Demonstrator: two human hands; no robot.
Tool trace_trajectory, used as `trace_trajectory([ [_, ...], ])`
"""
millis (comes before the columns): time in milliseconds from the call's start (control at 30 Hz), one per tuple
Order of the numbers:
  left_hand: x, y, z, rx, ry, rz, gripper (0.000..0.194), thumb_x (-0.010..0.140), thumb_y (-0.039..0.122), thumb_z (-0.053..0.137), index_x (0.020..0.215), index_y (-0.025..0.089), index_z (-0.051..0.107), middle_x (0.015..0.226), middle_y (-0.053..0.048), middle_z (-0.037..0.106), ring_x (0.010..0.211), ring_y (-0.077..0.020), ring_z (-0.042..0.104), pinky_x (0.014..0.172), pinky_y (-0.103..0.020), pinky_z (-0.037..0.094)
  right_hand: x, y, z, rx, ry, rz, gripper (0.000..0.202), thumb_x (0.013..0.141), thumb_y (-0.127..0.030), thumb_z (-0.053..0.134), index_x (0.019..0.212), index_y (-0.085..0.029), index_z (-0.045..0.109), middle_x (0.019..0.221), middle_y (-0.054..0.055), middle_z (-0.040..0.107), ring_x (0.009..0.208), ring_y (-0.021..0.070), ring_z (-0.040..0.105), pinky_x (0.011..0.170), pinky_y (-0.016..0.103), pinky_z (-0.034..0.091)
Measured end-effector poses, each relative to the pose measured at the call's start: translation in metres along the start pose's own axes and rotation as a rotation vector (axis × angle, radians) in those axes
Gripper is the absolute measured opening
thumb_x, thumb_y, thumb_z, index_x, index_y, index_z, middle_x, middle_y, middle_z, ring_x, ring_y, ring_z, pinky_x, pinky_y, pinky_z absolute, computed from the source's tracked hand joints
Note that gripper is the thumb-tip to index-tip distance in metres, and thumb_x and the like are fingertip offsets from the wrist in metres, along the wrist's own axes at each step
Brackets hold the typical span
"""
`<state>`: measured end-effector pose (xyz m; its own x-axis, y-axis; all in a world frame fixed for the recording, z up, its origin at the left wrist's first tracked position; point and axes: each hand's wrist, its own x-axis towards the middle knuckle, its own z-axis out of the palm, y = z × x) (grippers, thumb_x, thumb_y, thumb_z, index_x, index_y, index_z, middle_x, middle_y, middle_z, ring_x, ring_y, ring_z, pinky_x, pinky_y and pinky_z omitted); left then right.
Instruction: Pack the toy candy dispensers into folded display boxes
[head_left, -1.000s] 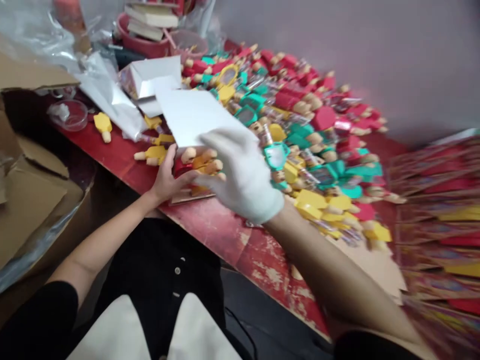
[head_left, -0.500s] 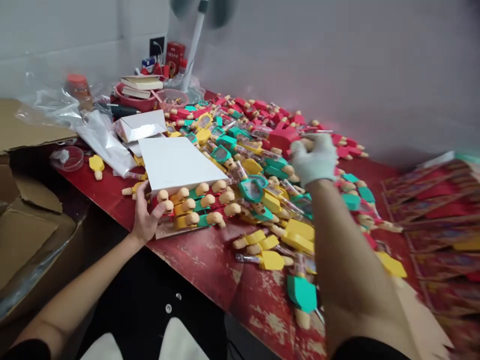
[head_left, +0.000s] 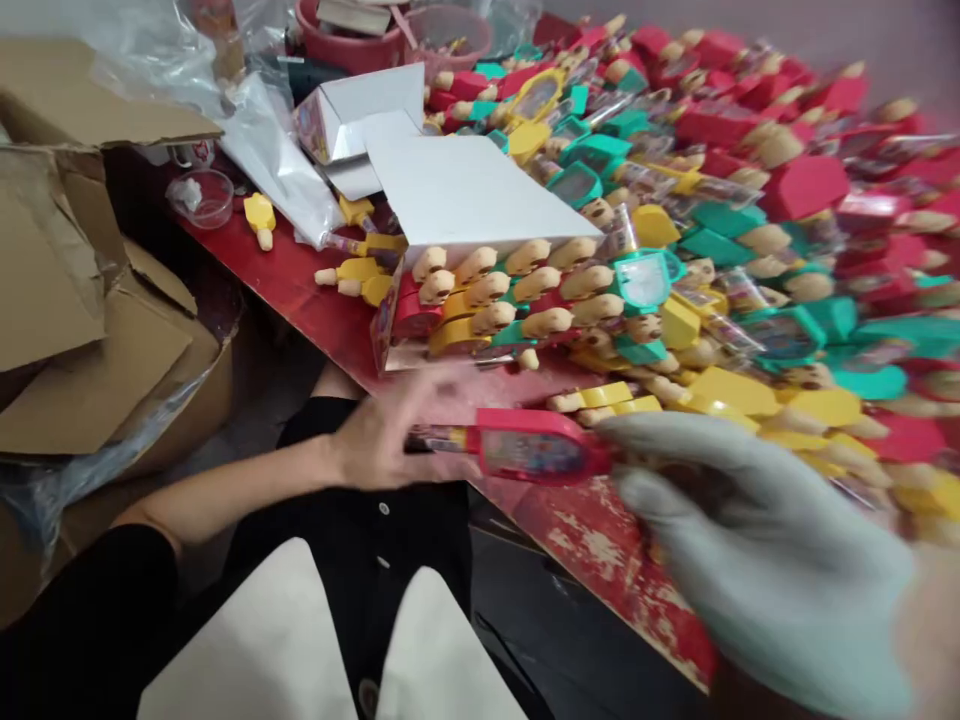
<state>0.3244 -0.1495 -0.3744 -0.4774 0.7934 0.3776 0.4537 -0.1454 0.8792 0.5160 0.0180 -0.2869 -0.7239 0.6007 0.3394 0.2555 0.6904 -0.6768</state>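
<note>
Before the white cardboard box [head_left: 480, 185], the gloved right grip [head_left: 765, 540] pinches a glossy red plastic toy [head_left: 534, 450]. The left grip [head_left: 379, 435] gapes at its slim tube [head_left: 442, 438].

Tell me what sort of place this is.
Probably a packing workshop: colourful pieces heaped on a red table, a white-flapped box holding rows of similar ones, and an open cardboard carton alongside.

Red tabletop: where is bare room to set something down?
Bare tabletop shows between the gloved right hand and front edge, plus a narrow strip between yellow toys and that edge. Crowded: the toy heap right of the packed white box.
</note>
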Motion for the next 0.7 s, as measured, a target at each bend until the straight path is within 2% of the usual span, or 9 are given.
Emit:
trace_trajectory([
  [67, -0.036, -0.002, 0.019, 0.054, -0.242, -0.022, 0.054, 0.098, 0.064, 0.05, 0.129, 0.02, 0.056, 0.092, -0.007, 0.07, 0.083, -0.0225, 0.072, 0.077, -0.034, 0.058, -0.002, -0.008, 0.019, 0.136, -0.068, 0.075, 0.037, 0.072, -0.036, 0.079, 0.109, -0.041, 0.074, 0.104, 0.003, 0.077, 0.083, 0.0262, 0.076, 0.064, 0.035, 0.064],
  [100, -0.048, -0.006, 0.026, 0.083, -0.272, -0.035, 0.053, 0.098, 0.064, 0.048, 0.126, 0.019, 0.057, 0.09, -0.006, 0.07, 0.08, -0.0219, 0.071, 0.073, -0.033, 0.057, -0.002, -0.01, 0.024, 0.141, -0.123, 0.126, 0.034, 0.071, -0.037, 0.08, 0.105, -0.04, 0.075, 0.103, 0.002, 0.078, 0.081, 0.0259, 0.076, 0.063, 0.035, 0.064],
  [133, -0.053, -0.011, 0.029, 0.107, -0.25, -0.029, 0.055, 0.097, 0.066, 0.048, 0.125, 0.019, 0.057, 0.094, -0.008, 0.071, 0.082, -0.0226, 0.072, 0.074, -0.033, 0.057, -0.002, -0.012, 0.027, 0.119, -0.174, 0.167, 0.028, 0.072, -0.038, 0.081, 0.099, -0.037, 0.076, 0.097, 0.002, 0.078, 0.075, 0.0248, 0.076, 0.06, 0.034, 0.064],
  [200, -0.047, -0.025, 0.022, 0.115, -0.071, 0.015, 0.06, 0.094, 0.069, 0.052, 0.127, 0.019, 0.056, 0.11, -0.012, 0.07, 0.103, -0.0261, 0.071, 0.089, -0.037, 0.058, 0.002, -0.014, 0.031, 0.035, -0.155, 0.17, 0.014, 0.074, -0.036, 0.081, 0.087, -0.034, 0.077, 0.08, 0.001, 0.077, 0.062, 0.0218, 0.072, 0.054, 0.031, 0.06],
  [300, -0.004, -0.046, -0.007, 0.051, 0.369, 0.022, 0.06, 0.098, 0.061, 0.052, 0.142, 0.021, 0.044, 0.145, -0.017, 0.053, 0.138, -0.0291, 0.053, 0.116, -0.044, 0.045, 0.019, -0.013, 0.045, -0.071, 0.12, -0.14, 0.017, 0.075, -0.031, 0.083, 0.091, -0.03, 0.076, 0.085, 0.003, 0.077, 0.07, 0.0213, 0.073, 0.061, 0.032, 0.061],
  [333, 0.016, -0.052, -0.016, 0.023, 0.44, 0.015, 0.057, 0.1, 0.056, 0.051, 0.146, 0.022, 0.04, 0.152, -0.016, 0.046, 0.145, -0.0278, 0.047, 0.12, -0.043, 0.041, 0.027, -0.012, 0.054, -0.1, 0.17, -0.278, 0.017, 0.077, -0.029, 0.082, 0.093, -0.028, 0.075, 0.089, 0.004, 0.077, 0.076, 0.0218, 0.074, 0.066, 0.033, 0.061],
  [400, 0.056, -0.06, -0.026, -0.036, 0.377, 0.017, 0.054, 0.102, 0.047, 0.053, 0.148, 0.023, 0.037, 0.16, -0.013, 0.038, 0.152, -0.0238, 0.039, 0.126, -0.039, 0.034, 0.043, -0.011, 0.07, -0.179, 0.164, -0.484, 0.013, 0.083, -0.029, 0.078, 0.092, -0.024, 0.072, 0.09, 0.006, 0.077, 0.082, 0.0219, 0.074, 0.072, 0.034, 0.061],
  [500, 0.1, -0.065, -0.019, -0.096, 0.239, -0.087, 0.05, 0.099, 0.032, 0.061, 0.144, 0.019, 0.042, 0.16, -0.011, 0.04, 0.155, -0.0225, 0.035, 0.128, -0.034, 0.029, 0.064, -0.009, 0.085, -0.391, 0.028, -0.604, 0.011, 0.09, -0.032, 0.072, 0.091, -0.021, 0.07, 0.089, 0.007, 0.076, 0.08, 0.0205, 0.072, 0.064, 0.031, 0.056],
  [700, 0.117, -0.066, -0.004, -0.162, 0.273, -0.196, 0.032, 0.094, 0.018, 0.066, 0.125, 0.016, 0.058, 0.139, -0.007, 0.063, 0.142, -0.0229, 0.054, 0.121, -0.028, 0.039, 0.085, -0.011, 0.088, -0.471, -0.183, -0.603, 0.023, 0.094, -0.045, 0.067, 0.096, -0.023, 0.071, 0.098, 0.008, 0.076, 0.088, 0.0205, 0.07, 0.07, 0.032, 0.053],
])
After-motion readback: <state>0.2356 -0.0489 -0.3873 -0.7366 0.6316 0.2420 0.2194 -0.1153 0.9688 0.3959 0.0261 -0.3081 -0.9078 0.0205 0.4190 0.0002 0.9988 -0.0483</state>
